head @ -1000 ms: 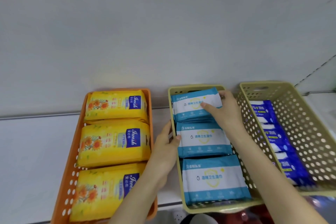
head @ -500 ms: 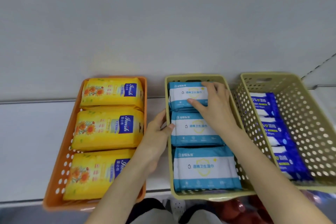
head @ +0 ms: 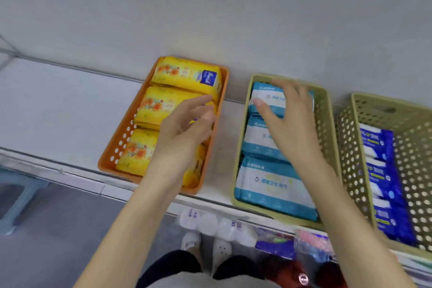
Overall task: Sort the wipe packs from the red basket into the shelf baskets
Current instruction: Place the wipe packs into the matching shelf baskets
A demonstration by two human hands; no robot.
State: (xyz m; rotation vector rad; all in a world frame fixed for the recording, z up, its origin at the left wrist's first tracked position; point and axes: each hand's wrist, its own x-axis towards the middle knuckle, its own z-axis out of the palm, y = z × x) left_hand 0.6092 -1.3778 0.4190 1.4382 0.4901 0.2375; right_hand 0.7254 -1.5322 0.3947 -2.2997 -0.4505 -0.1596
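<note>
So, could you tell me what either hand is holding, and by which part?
Nothing is held: the left hand hangs open over the orange basket, the right hand spreads open over the rear teal pack.

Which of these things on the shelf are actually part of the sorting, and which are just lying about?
Part of the job:
orange basket with yellow packs
middle beige basket with light blue packs
right beige basket with dark blue packs

Just lying about:
white bottles on the lower shelf
grey stool on the floor, left

A shop: shelf (head: 58, 110) of baskets (head: 121, 140) stocked with identical wipe packs (head: 268, 184)
</note>
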